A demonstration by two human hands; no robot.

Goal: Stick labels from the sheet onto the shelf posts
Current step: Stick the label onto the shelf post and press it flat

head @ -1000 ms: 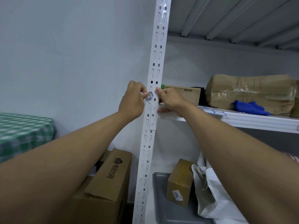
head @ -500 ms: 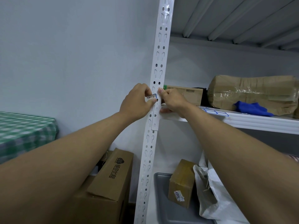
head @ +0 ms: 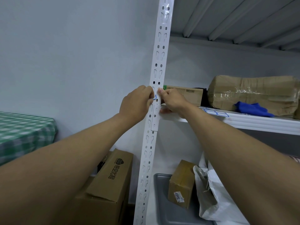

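Note:
A white perforated shelf post runs up the middle of the view. Both hands meet on it at the height of the middle shelf. My left hand pinches a small blue-edged label against the post's front face. My right hand presses on the post from the right, thumb tip at the label's edge. Most of the label is hidden by my fingers. The label sheet, white with blue outlines, lies on the middle shelf behind my right forearm.
On the middle shelf are a cardboard box, a taped brown parcel and a blue cloth. Below stand a grey tray holding a small box, a white sack and an open carton. A green checked cloth is at left.
Both hands stay on the post at the same spot. My fingers have closed over the label, so less of it shows. The camera has shifted slightly.

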